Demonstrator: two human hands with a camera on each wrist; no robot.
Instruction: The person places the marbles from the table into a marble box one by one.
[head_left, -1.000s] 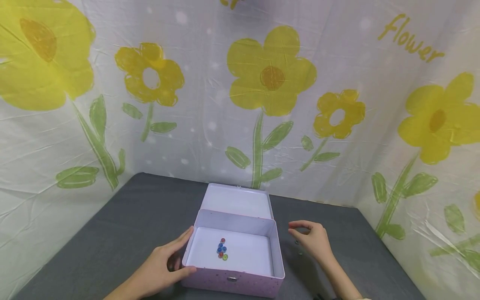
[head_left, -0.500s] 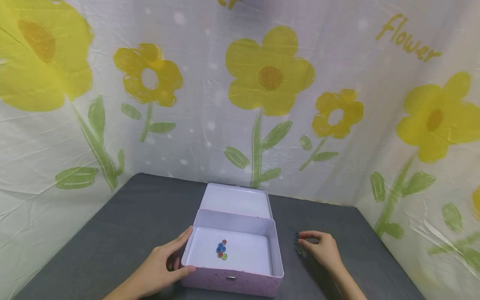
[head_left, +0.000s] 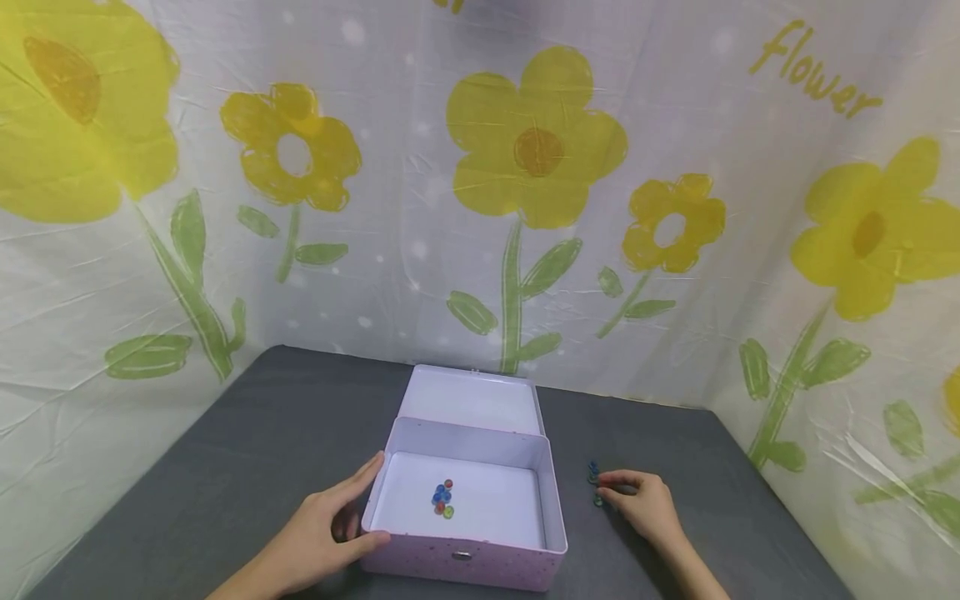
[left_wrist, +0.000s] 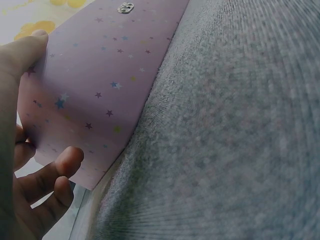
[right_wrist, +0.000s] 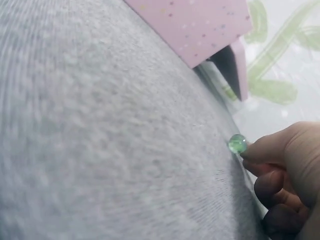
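A pink tin box [head_left: 463, 567] with a star pattern and white inside stands in the head view, its lid [head_left: 472, 400] laid back. My left hand [head_left: 330, 517] grips the box's left front corner, thumb on the front, as the left wrist view [left_wrist: 40, 185] hand also shows. Several red, blue and yellow-green glass marbles [head_left: 442, 497] lie inside. Right of the box, my right hand [head_left: 641, 504] is at a few loose marbles. Its thumb and forefinger tips are slightly apart. A clear green marble [right_wrist: 238, 144] appears at the thumb's tip; blue and green marbles [head_left: 592, 472] lie just beyond.
A dark grey cloth-covered table [head_left: 300, 417] bears everything. Behind it hangs a white curtain [head_left: 405, 167] printed with yellow flowers. The box wall [head_left: 557, 508] stands between the loose marbles and those inside.
My right hand first shifts away from the box, then slightly nearer the front beside the loose marbles, uncovering blue and green ones. My left hand keeps its place on the box.
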